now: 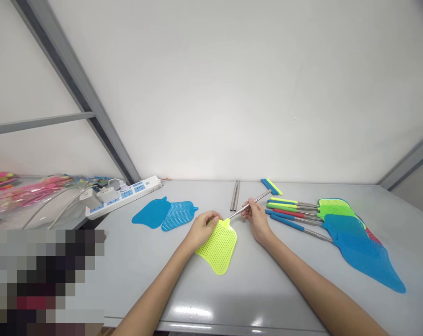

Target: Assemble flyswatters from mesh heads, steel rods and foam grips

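My left hand (203, 230) grips the upper left edge of a yellow fly swatter head (219, 249), a perforated paddle with a short neck. A thin metal rod (239, 212) meets that neck and slants up to the right; how deep it sits in the neck I cannot tell. Around the rod's middle the fingers of my right hand (256, 218) are closed. Two blue fly swatter heads (179, 216) lie left of my left hand. Behind my hands are two loose metal rods (235, 196) and several blue and yellow handle grips (271, 186).
Several assembled fly swatters (358, 247) lie overlapping on the right of the grey table (267, 289). A white power strip (123, 196) with plugs is at the back left. Bagged colourful items (39, 196) lie beyond it. A white wall (225, 93) stands behind.
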`<state>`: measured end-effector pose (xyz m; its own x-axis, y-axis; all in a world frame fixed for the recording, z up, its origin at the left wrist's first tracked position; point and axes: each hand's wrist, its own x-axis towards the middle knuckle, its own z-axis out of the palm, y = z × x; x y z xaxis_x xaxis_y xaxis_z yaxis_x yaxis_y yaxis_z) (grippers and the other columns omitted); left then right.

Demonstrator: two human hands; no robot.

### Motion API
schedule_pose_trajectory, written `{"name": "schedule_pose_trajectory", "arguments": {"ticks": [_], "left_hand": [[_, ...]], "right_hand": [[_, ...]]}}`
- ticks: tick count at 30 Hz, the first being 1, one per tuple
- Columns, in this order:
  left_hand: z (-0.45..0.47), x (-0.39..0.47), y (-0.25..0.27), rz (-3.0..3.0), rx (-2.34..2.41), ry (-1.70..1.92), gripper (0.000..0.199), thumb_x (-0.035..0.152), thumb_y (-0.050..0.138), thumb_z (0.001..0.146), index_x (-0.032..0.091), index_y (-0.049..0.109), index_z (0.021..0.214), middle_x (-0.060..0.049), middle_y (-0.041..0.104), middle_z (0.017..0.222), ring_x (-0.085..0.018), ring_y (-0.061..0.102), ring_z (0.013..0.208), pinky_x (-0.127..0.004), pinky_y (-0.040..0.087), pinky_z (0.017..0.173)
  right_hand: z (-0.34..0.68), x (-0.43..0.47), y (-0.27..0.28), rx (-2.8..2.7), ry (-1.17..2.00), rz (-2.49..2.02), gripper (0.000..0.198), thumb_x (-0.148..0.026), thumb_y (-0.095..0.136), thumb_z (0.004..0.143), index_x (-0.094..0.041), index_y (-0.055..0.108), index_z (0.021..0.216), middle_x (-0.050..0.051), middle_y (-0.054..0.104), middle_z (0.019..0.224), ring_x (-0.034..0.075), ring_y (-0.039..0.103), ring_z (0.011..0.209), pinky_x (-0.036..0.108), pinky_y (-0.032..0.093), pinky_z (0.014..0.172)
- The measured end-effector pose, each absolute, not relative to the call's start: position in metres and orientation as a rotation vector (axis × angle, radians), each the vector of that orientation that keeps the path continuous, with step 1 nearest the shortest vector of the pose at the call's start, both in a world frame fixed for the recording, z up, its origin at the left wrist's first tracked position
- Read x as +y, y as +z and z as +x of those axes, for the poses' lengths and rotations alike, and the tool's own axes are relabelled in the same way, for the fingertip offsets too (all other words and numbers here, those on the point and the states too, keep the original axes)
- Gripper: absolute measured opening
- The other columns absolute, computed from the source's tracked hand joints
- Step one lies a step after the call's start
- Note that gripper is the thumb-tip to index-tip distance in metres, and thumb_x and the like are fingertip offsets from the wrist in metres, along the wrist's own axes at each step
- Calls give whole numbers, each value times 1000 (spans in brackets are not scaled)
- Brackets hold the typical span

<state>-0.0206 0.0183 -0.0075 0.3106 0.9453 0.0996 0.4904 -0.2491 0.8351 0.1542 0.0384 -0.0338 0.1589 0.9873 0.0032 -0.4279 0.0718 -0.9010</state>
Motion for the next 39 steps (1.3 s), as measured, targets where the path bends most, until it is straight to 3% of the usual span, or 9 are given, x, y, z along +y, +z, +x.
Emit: {"name": "schedule_pose_trajectory", "arguments": {"ticks": [27, 39], "left_hand": [[-20, 16, -8, 2005, 1304, 810, 24, 26, 34, 76, 17, 56, 71, 0, 54, 64, -13, 46, 60, -23, 32, 55], [-19, 14, -7, 1952, 1305, 819, 23, 27, 35, 75, 17, 55, 70, 0, 52, 63, -13, 45, 59, -23, 33, 55]], "right_hand": [[154, 39, -34, -976, 1266, -952, 39, -53, 51, 65, -15, 55, 62, -1, 51, 44, 9, 44, 40, 21, 33, 41], [156, 35, -31, -1109, 1374, -881, 49, -60, 39, 68, -15, 58, 70, 2, 55, 50, 10, 46, 44, 22, 36, 45]]}}
